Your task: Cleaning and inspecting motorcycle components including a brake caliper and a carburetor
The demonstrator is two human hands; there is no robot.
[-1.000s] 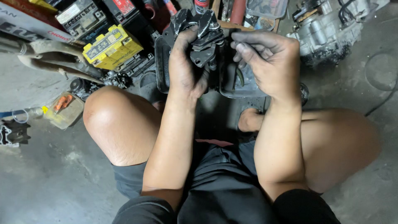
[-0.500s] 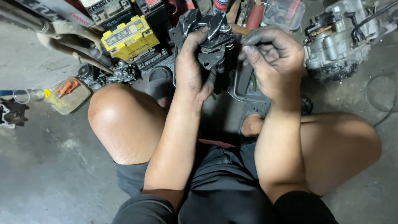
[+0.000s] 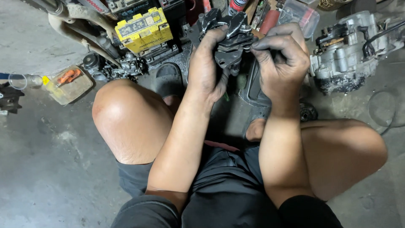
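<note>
I sit low on a concrete floor with both knees up. My left hand (image 3: 205,66) is wrapped around a dark, greasy metal brake caliper (image 3: 231,37), holding it up in front of me. My right hand (image 3: 282,59) has its blackened fingertips pinched together at the caliper's right side, touching it; any small part between the fingers is hidden. Both hands are smeared with black grease.
A yellow battery (image 3: 144,28) stands at the upper left beside dark engine parts (image 3: 112,66). A grey engine block (image 3: 352,50) lies at the upper right. A clear plastic box with orange pieces (image 3: 69,83) sits at the left. A dark tray (image 3: 255,86) lies under my hands.
The caliper and both hands stay together; my right fingers have shifted from spread over the part to pinched at its right edge. The view has tilted slightly, so the floor clutter sits lower.
</note>
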